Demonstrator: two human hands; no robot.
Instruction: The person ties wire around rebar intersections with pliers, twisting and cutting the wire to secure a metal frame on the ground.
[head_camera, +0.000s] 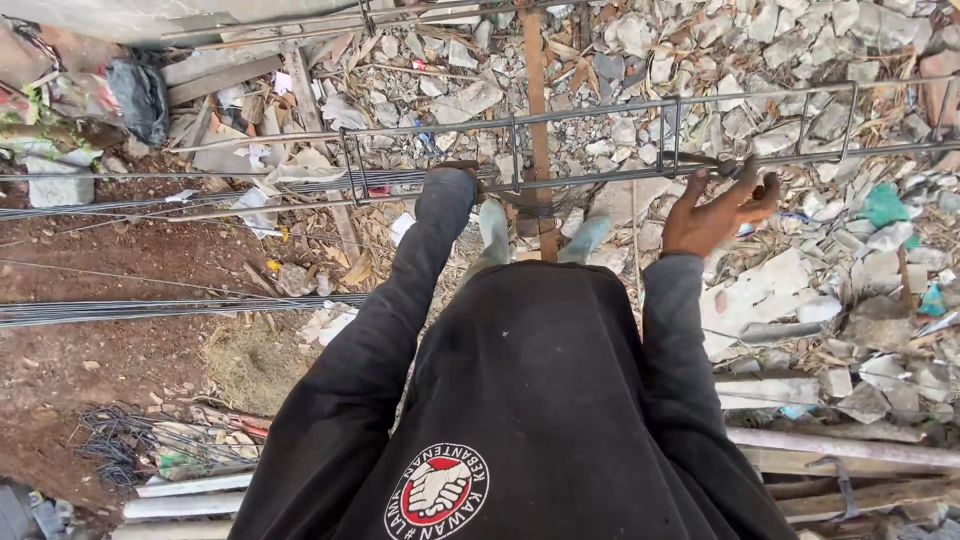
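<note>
— While we leaned over the rebar cage (600, 140), where did our hands sit?

— Our right hand (722, 208) was at the cage's near lower bar, fingers spread and curled loosely about a stirrup (672, 160) there. Our left hand (455, 175) reached the same bar further left; the sleeve hid it, so we could not tell its grip.

— And the cage itself?

— It lay lengthwise above the rubble (760, 60), crossing a wooden plank (536, 90), with loose steel rods (150, 310) well apart at the left.

Round red-white emblem (437, 493) on black top, perhaps printed
</note>
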